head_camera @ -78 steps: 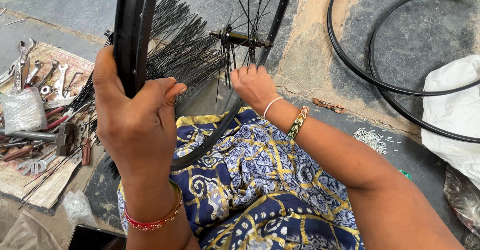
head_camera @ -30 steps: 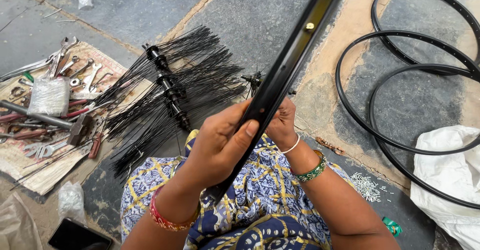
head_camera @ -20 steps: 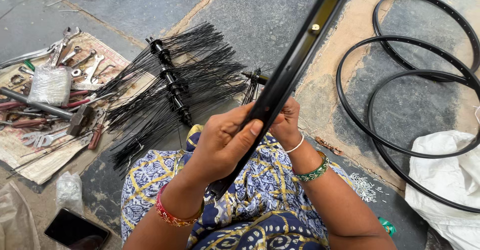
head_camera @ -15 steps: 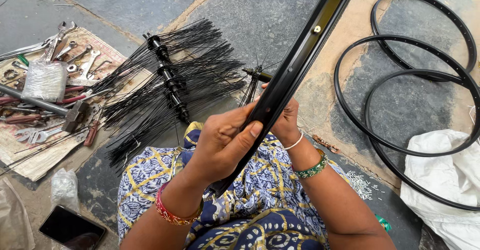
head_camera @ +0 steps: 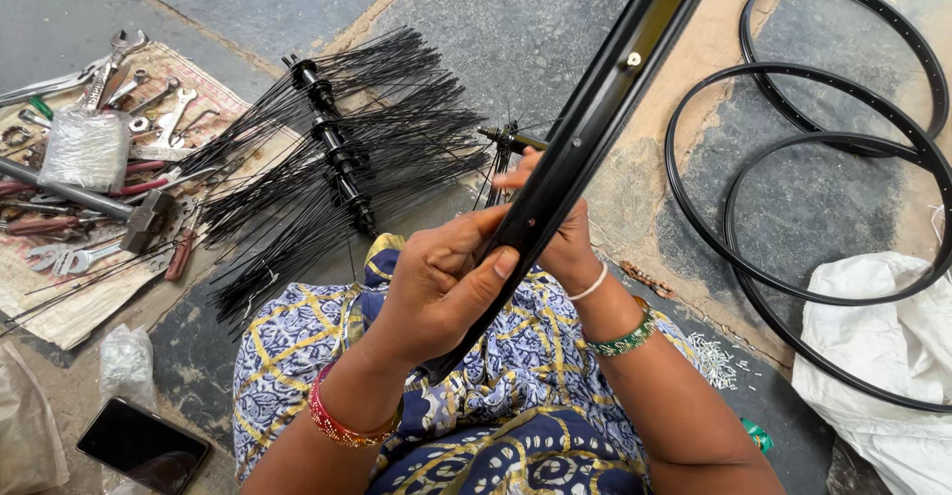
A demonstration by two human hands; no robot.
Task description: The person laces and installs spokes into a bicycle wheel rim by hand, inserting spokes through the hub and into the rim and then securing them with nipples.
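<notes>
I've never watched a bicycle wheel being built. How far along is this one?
Done: hubs with spokes lie ready on the floor. In hand: left hand and right hand hold a black rim against a spoked hub. Left: three bare rims wait.

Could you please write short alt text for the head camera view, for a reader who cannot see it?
A seated person holds a black wheel rim edge-on over their lap, left hand wrapped around it and right hand behind it. On the stone floor lie hubs bristling with black spokes, hand tools on a mat at left, and three bare rims at right.
</notes>
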